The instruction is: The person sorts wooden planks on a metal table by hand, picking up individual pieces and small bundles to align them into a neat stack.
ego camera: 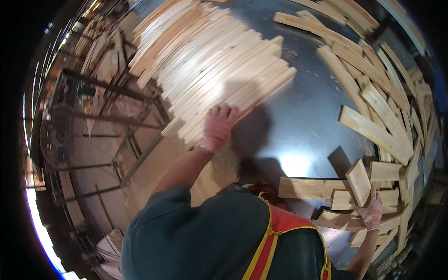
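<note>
My left hand (219, 127), in a pinkish work glove, rests on the near edge of a broad row of wooden slats (217, 70) laid side by side on a dark, smooth tabletop (308, 115). At the lower right, my right hand (371, 209), gloved alike, grips a short wooden board (359, 182) that is tilted up over the loose boards. Beneath and beside it lie several more boards, among them a pale plank (311, 188) reaching towards my body. The fingers of my right hand are partly hidden by the held board.
A jumbled heap of loose boards (378, 136) covers the table's right side, with more boards (350, 17) at the far right. Left of the table stand a dark metal frame (112, 120) and a round fan (61, 136). Behind them lies a stack of timber (101, 52).
</note>
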{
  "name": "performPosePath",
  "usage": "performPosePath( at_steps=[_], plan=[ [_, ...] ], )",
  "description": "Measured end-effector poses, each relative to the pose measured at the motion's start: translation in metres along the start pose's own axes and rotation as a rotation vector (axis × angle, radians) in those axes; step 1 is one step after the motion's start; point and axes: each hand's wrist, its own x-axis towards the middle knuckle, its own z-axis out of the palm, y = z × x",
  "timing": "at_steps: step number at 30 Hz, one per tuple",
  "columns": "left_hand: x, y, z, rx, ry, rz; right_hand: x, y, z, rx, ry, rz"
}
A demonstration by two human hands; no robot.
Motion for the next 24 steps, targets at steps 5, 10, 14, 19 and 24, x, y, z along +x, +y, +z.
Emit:
performPosePath(
  at_steps=[5, 10, 14, 19, 24],
  plan=[
    [-0.013, -0.034, 0.021, -0.196, 0.140, 0.129, 0.025, -0.131, -0.036, 0.692, -0.041, -0.313],
    [-0.013, -0.139, 0.059, -0.171, 0.448, -0.295, 0.120, -0.286, 0.000, 1.616, -0.229, -0.160],
    [-0.010, -0.231, 0.086, -0.909, 0.320, -0.811, 0.107, -0.451, 0.004, 1.300, -0.293, -0.309],
    [-0.011, -0.235, 0.103, -1.747, -0.217, -0.815, 0.089, -0.518, 0.025, 1.343, -0.041, -0.421],
    [-0.094, -0.156, 0.126, -1.294, -0.284, -0.165, 0.086, -0.517, 0.028, 1.358, 0.176, -0.181]
  ],
)
